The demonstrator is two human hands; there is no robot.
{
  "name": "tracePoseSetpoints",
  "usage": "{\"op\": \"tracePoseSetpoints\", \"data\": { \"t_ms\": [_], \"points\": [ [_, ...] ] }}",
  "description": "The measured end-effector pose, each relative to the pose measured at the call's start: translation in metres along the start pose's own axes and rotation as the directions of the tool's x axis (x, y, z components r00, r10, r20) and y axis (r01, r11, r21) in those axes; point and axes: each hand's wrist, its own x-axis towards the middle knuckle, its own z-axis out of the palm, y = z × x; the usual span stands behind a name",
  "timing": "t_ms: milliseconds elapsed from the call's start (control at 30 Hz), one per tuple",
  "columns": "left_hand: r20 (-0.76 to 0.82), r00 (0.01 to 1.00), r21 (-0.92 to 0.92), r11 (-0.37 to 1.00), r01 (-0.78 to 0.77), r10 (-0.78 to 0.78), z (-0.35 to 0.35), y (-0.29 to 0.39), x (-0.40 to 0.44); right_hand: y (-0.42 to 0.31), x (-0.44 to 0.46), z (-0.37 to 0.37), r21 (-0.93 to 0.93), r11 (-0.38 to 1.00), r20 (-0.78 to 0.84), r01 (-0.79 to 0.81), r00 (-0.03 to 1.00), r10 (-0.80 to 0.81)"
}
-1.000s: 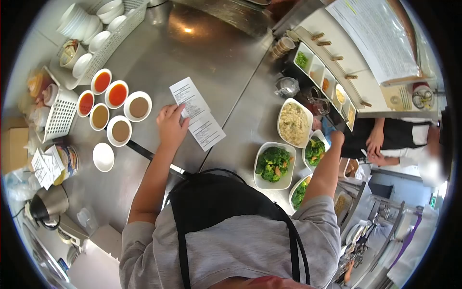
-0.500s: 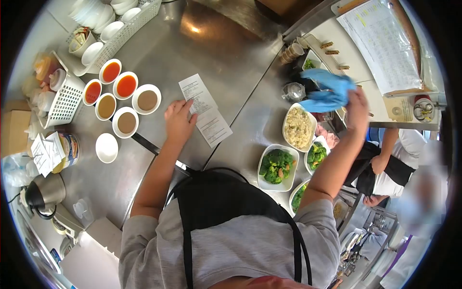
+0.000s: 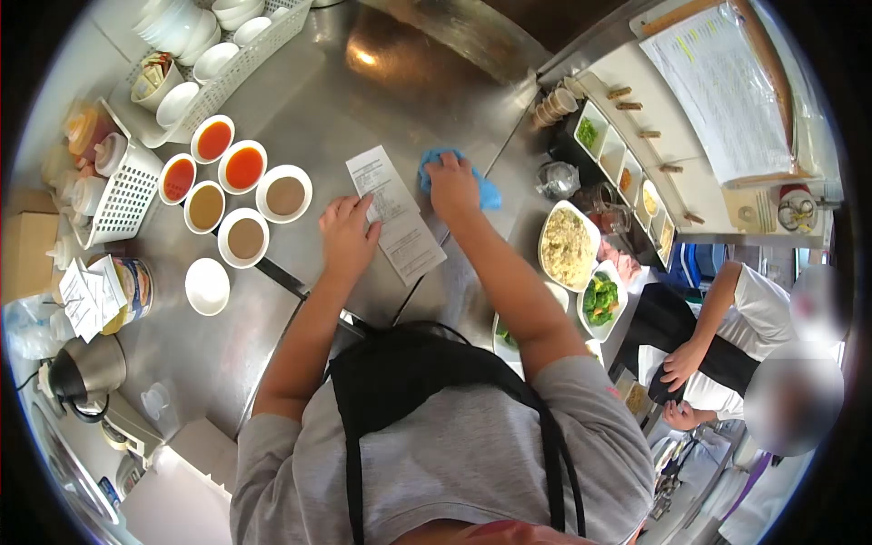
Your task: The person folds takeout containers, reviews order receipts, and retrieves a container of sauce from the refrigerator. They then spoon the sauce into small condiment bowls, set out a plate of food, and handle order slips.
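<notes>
My right hand (image 3: 454,189) presses a crumpled blue cloth (image 3: 488,193) onto the steel counter (image 3: 300,100), just right of a long printed paper slip (image 3: 398,218). At the slip's left edge, my left hand (image 3: 350,232) lies with its fingers apart, fingertips touching the paper. Bowls of red sauce (image 3: 243,168) and brown sauce (image 3: 285,193) stand to the left, beside an empty white bowl (image 3: 207,287). On the right are a bowl of fried rice (image 3: 569,245) and a dish of broccoli (image 3: 601,298); my right arm partly covers another broccoli dish.
White baskets (image 3: 123,195) with bottles and bowls line the left side, near a metal pitcher (image 3: 86,368). A black tray of garnishes (image 3: 627,177) and a glass jug (image 3: 607,213) stand at right. Beyond, a person in a dark apron (image 3: 672,331) has their hands together.
My right hand has brought the blue cloth from the garnish tray at the right down to the counter beside the slip. My left hand stays at the slip. The other person has shifted.
</notes>
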Motion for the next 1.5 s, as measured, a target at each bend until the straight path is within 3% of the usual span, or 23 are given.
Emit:
{"op": "tracePoseSetpoints", "data": {
  "t_ms": [67, 200, 267, 333, 367, 533, 600, 633, 667, 733, 767, 833, 933, 967, 1000, 1100, 1167, 1233, 1300, 1333, 1367, 1400, 1500],
  "points": [
    [-0.007, 1.000, 0.010, 1.000, -0.021, 0.021, -0.001, 0.002, 0.000, 0.009, 0.007, 0.003, -0.072, 0.997, -0.049, 0.016, 0.999, -0.019],
    [0.001, 0.999, 0.015, 0.999, -0.044, 0.044, 0.000, -0.003, -0.002, 0.056, 0.041, 0.011, 0.355, 0.924, -0.143, -0.142, 0.969, 0.204],
    [-0.010, 0.999, -0.023, 0.999, -0.040, 0.040, 0.003, -0.006, -0.005, 0.083, 0.040, -0.022, 0.663, 0.731, -0.200, -0.160, 0.904, 0.379],
    [0.013, 1.000, 0.004, 1.000, -0.023, 0.023, 0.000, -0.007, -0.004, 0.106, 0.022, -0.069, 0.952, 0.305, -0.201, 0.039, 0.831, 0.520],
    [0.031, 0.999, 0.004, 1.000, -0.024, 0.024, 0.002, -0.005, -0.002, 0.118, 0.007, -0.099, 0.970, 0.211, -0.221, 0.119, 0.788, 0.575],
    [-0.002, 0.997, 0.081, 0.994, -0.078, 0.078, 0.009, 0.002, 0.000, 0.240, -0.089, -0.174, 0.858, 0.411, -0.503, 0.308, 0.341, 0.795],
    [0.003, 0.997, 0.088, 0.993, -0.077, 0.077, 0.006, 0.000, -0.003, 0.303, -0.132, -0.174, 0.765, 0.620, -0.639, 0.173, 0.082, 0.765],
    [0.010, 0.997, 0.080, 0.994, -0.072, 0.071, 0.008, 0.000, -0.001, 0.305, -0.149, -0.177, 0.796, 0.603, -0.602, 0.063, -0.023, 0.798],
    [0.015, 0.999, 0.084, 0.995, -0.052, 0.051, 0.007, -0.003, -0.001, 0.373, -0.171, -0.147, 0.729, 0.679, -0.678, 0.086, -0.045, 0.733],
    [0.000, 0.999, 0.086, 0.995, -0.052, 0.052, 0.008, -0.004, -0.002, 0.402, -0.191, -0.127, 0.871, 0.421, -0.439, 0.254, 0.014, 0.898],
    [-0.033, 0.998, 0.068, 0.996, -0.059, 0.061, 0.007, -0.004, -0.002, 0.415, -0.193, -0.110, 0.889, 0.435, -0.419, 0.144, -0.126, 0.899],
    [-0.034, 0.999, 0.063, 0.998, -0.020, 0.022, 0.006, -0.003, -0.003, 0.439, -0.198, -0.077, 0.910, 0.396, -0.411, -0.119, -0.138, 0.901],
    [-0.027, 0.999, 0.045, 0.999, -0.018, 0.019, 0.005, 0.000, -0.002, 0.474, -0.211, -0.023, 0.583, 0.502, -0.162, -0.639, 0.514, 0.843],
    [-0.024, 1.000, 0.046, 0.999, -0.019, 0.020, 0.005, 0.000, -0.002, 0.466, -0.204, -0.024, 0.389, 0.583, 0.015, -0.713, 0.638, 0.770],
    [-0.021, 1.000, 0.047, 0.999, -0.021, 0.022, 0.005, -0.001, -0.002, 0.457, -0.197, -0.022, -0.040, 0.793, -0.149, -0.609, 0.788, 0.597],
    [-0.018, 1.000, 0.047, 0.999, -0.011, 0.012, 0.001, 0.001, -0.002, 0.521, -0.181, -0.041, -0.147, 0.730, 0.111, -0.668, 0.722, 0.683],
    [-0.025, 1.000, 0.040, 0.999, 0.002, -0.001, 0.000, 0.002, -0.001, 0.435, -0.166, -0.094, 0.144, 0.621, -0.519, -0.771, 0.475, 0.711],
    [-0.031, 0.999, 0.034, 0.999, 0.014, -0.013, 0.001, 0.002, -0.002, 0.374, -0.142, -0.133, 0.303, 0.772, -0.739, -0.559, 0.374, 0.561],
    [-0.011, 1.000, 0.035, 0.999, 0.021, -0.021, -0.001, 0.002, -0.001, 0.322, -0.109, -0.133, 0.496, 0.838, -0.666, -0.228, 0.520, 0.535],
    [0.000, 1.000, 0.035, 0.999, 0.023, -0.023, -0.001, 0.002, -0.001, 0.217, -0.090, -0.153, 0.509, 0.808, -0.497, -0.297, 0.665, 0.558],
    [0.000, 1.000, 0.035, 0.999, 0.024, -0.024, 0.000, 0.002, -0.001, 0.178, -0.077, -0.135, 0.804, 0.557, -0.215, -0.206, 0.773, 0.597],
    [-0.002, 1.000, 0.034, 0.999, 0.023, -0.023, 0.000, 0.001, -0.001, 0.159, -0.065, -0.110, 0.566, 0.823, -0.276, -0.042, 0.931, 0.238],
    [0.015, 0.999, 0.042, 0.999, 0.027, -0.028, -0.001, 0.001, 0.000, 0.064, -0.042, -0.029, 0.533, 0.817, -0.125, 0.219, 0.976, -0.180]
  ]
}}
